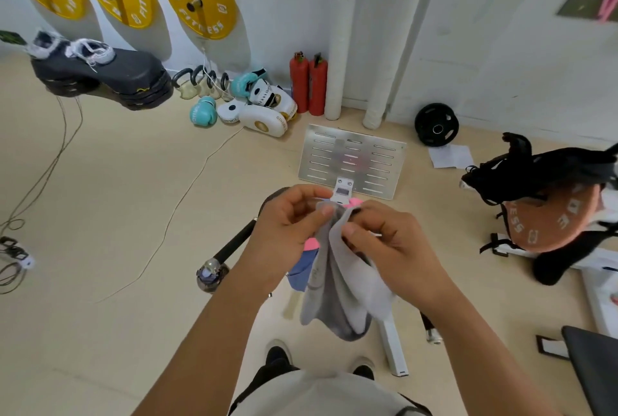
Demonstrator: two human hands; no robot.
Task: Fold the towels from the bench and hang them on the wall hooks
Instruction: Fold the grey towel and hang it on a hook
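**Above the bench, both hands pinch a grey towel**

Between the two hands, at chest height over the floor, hangs a grey towel (337,295), its lower part drooping in loose folds. The left hand (287,225) pinches the top edge between thumb and curled fingers; the right hand (388,241) grips the neighbouring edge just beside it, fingers curled round the cloth. Pink cloth (312,243) and blue cloth (301,275) show behind the towel. Beyond the hands lies a slotted metal plate (351,159); two red fire extinguishers (308,84) stand against the wall.
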